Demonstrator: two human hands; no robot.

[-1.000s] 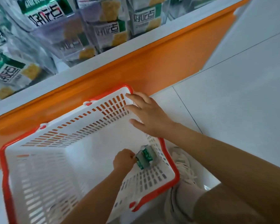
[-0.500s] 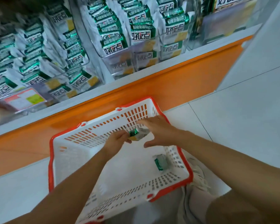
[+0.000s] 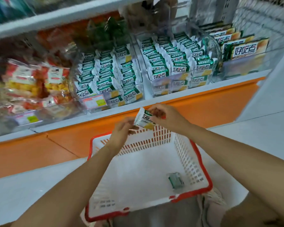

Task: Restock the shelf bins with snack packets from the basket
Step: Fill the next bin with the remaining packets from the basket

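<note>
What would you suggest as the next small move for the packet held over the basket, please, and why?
Probably lift the packet up and forward into the clear bin of matching green-and-white packets. The left hand and right hand both pinch it above the basket, where another packet lies.

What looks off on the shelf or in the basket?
Nothing visibly spilled or torn. Packets in the left clear bin slump at mixed angles, unlike the tidy rows in the right bin. One loose packet lies in the basket. Left hand and right hand pinch the held packet.
</note>
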